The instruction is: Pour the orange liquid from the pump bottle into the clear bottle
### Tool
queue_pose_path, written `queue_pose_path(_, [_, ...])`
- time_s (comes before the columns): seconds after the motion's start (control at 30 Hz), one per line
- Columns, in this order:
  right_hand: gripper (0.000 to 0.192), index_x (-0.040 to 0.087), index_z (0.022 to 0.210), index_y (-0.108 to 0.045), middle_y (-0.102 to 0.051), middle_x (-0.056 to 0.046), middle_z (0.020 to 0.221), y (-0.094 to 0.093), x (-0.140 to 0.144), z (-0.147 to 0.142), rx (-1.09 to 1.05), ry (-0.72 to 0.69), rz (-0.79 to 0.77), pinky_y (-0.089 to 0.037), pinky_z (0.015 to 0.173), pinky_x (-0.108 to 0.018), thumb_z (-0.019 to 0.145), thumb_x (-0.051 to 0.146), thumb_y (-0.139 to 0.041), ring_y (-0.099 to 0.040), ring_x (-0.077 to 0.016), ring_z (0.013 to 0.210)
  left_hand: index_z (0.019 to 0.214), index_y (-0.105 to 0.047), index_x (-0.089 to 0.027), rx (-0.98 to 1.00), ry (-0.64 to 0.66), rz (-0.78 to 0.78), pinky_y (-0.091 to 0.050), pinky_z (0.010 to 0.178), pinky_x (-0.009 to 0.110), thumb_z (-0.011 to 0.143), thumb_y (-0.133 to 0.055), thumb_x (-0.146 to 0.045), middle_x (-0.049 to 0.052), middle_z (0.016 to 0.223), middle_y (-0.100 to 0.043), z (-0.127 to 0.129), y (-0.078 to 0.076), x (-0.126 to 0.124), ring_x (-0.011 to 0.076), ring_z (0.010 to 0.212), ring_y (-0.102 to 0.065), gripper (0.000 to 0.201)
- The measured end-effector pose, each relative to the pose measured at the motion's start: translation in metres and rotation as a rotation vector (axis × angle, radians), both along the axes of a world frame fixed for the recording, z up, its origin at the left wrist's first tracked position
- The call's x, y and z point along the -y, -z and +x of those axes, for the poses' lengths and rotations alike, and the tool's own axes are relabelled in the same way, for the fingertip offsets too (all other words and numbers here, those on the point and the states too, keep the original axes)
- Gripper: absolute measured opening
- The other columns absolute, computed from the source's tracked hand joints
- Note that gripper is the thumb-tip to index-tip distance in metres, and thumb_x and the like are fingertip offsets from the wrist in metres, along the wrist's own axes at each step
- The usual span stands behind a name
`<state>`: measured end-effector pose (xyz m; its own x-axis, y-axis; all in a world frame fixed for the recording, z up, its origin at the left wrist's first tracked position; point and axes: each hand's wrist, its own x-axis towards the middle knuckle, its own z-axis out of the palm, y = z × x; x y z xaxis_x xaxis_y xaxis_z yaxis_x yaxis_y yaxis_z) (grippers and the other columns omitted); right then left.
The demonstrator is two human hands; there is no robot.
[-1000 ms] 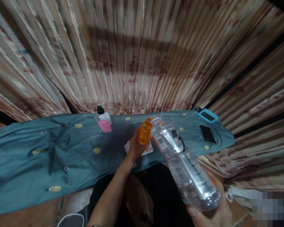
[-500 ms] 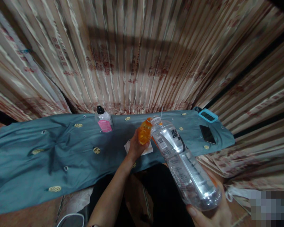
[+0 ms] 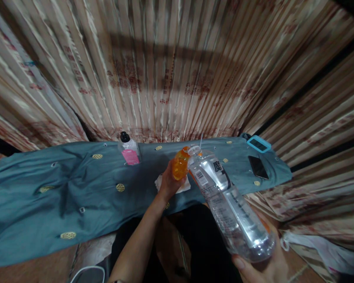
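Note:
My left hand (image 3: 168, 181) is wrapped round a small orange see-through bottle (image 3: 180, 165), held above the cloth. My right hand (image 3: 262, 261) grips the base end of a large clear plastic bottle (image 3: 231, 208) with a silver label. The large bottle is tilted, its neck pointing up and left to the top of the orange bottle. The two mouths meet or nearly meet; I cannot tell if they touch. Any liquid passing between them does not show. Beneath my left hand lies a white tissue (image 3: 184, 187), partly covered.
On the blue-green cloth (image 3: 100, 173), a bottle with a pink label and black cap (image 3: 130, 151) stands left. At the right lie a black phone (image 3: 258, 167) and a blue-framed device (image 3: 259, 144). Pleated curtains (image 3: 171, 78) hang behind and to the right. A white bag (image 3: 327, 249) lies low right.
Both hands and both bottles keep almost the same pose. The view has shifted only very slightly.

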<state>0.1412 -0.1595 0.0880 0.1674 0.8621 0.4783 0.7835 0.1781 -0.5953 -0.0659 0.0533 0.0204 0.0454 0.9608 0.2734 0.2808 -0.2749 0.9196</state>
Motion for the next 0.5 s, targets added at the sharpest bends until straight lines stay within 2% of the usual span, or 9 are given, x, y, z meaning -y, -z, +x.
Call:
queue_pose_path(0.13, [0.079, 0.020, 0.139, -0.049, -0.066, -0.011, 0.124, -0.001, 0.001, -0.006, -0.099, 0.105, -0.031, -0.058, 0.079, -0.032, 0.073, 0.056, -0.076, -0.069, -0.0324, 0.107, 0.128, -0.045, -0.023, -0.008, -0.004, 0.012, -0.057, 0.086, 0.033, 0.070, -0.074, -0.016, 0.005, 0.114, -0.070, -0.001, 0.001, 0.000, 0.0215, 0.099, -0.071, 0.065])
queue_pose_path(0.37, [0.081, 0.021, 0.137, -0.050, -0.070, -0.009, 0.115, -0.003, 0.001, -0.007, -0.064, 0.104, -0.057, -0.058, 0.072, -0.031, 0.070, 0.055, -0.079, -0.072, -0.0309, 0.098, 0.128, -0.046, -0.023, -0.027, -0.015, 0.019, -0.057, 0.086, 0.032, 0.069, -0.075, -0.016, 0.005, 0.114, -0.070, -0.001, 0.003, 0.000, 0.0214, 0.098, -0.071, 0.066])
queue_pose_path(0.43, [0.077, 0.021, 0.136, -0.051, -0.068, -0.011, 0.117, -0.004, 0.000, -0.011, -0.148, 0.180, -0.049, -0.058, 0.076, -0.033, 0.073, 0.060, -0.073, -0.070, -0.0322, 0.103, 0.128, -0.046, -0.023, -0.034, -0.022, 0.010, -0.057, 0.086, 0.033, 0.069, -0.075, -0.016, 0.004, 0.114, -0.070, -0.001, 0.002, 0.000, 0.0215, 0.098, -0.072, 0.066])
queue_pose_path(0.5, [0.077, 0.020, 0.134, -0.052, -0.067, -0.012, 0.119, -0.005, -0.001, -0.016, -0.173, 0.189, -0.046, -0.058, 0.079, -0.035, 0.071, 0.059, -0.074, -0.068, -0.0335, 0.106, 0.128, -0.046, -0.023, -0.029, -0.021, 0.005, -0.058, 0.086, 0.033, 0.069, -0.075, -0.017, 0.005, 0.113, -0.071, -0.001, 0.000, 0.001, 0.0217, 0.097, -0.072, 0.066])
